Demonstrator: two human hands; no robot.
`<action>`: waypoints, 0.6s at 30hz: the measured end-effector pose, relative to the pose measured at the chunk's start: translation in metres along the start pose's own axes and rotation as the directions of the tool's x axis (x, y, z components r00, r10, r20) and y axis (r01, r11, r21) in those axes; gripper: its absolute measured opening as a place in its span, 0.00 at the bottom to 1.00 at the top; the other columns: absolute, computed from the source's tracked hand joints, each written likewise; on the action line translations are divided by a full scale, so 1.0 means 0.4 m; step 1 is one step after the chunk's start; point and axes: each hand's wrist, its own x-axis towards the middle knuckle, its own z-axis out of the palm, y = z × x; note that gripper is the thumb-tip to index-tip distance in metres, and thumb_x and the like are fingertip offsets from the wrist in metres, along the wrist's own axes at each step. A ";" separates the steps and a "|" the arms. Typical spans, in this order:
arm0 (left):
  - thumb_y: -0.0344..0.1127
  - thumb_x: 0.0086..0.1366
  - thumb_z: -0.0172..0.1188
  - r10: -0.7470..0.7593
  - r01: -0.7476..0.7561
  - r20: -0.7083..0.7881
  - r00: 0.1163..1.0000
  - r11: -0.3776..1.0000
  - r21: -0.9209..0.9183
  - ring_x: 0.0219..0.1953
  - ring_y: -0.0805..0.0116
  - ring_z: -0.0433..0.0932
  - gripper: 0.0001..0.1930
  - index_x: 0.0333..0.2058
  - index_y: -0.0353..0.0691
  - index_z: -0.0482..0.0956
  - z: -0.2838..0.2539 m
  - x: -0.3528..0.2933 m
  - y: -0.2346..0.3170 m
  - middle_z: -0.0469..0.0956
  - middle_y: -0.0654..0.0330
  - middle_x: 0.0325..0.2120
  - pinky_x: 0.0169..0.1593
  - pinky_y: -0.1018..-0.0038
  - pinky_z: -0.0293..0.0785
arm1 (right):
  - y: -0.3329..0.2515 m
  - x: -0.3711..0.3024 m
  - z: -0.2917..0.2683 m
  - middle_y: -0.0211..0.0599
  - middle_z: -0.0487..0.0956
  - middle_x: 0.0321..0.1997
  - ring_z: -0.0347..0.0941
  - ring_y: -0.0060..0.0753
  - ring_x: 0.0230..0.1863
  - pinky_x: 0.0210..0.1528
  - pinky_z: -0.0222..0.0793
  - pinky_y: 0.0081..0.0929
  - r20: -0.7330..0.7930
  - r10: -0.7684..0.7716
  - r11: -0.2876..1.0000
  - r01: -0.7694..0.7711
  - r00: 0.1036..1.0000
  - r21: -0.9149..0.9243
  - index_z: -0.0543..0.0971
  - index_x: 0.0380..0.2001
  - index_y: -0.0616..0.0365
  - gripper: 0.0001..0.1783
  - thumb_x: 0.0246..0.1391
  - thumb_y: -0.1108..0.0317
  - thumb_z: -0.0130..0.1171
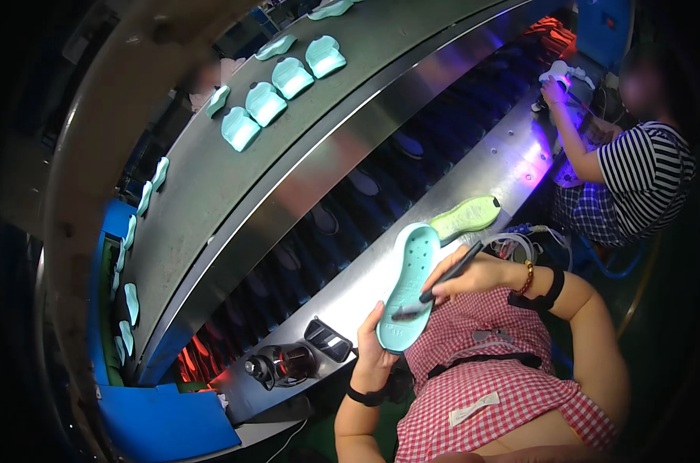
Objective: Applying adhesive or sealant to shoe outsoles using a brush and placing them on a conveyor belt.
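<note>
Head camera looking down: left hand (371,356) curls its fingers around a pale teal foam shoe sole (408,285) above the lap, right hand (467,275) pinching a dark brush (440,284) against it.

**One small label in view**

A narrow white label strip (474,409) lies slanted on the red-and-white checked apron, low on the person's lap. Its print is too small to make out. No packages, signs or screens show.
</note>
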 end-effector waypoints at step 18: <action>0.51 0.61 0.38 0.866 -0.734 -0.260 0.427 0.500 0.460 0.36 0.47 0.75 0.28 0.48 0.31 0.65 0.046 -0.196 0.404 0.74 0.48 0.40 0.41 0.49 0.72 | 0.084 -0.084 0.003 0.56 0.76 0.38 0.68 0.24 0.13 0.16 0.66 0.14 -0.463 -0.262 0.788 0.465 0.847 0.404 0.73 0.38 0.70 0.13 0.49 0.74 0.52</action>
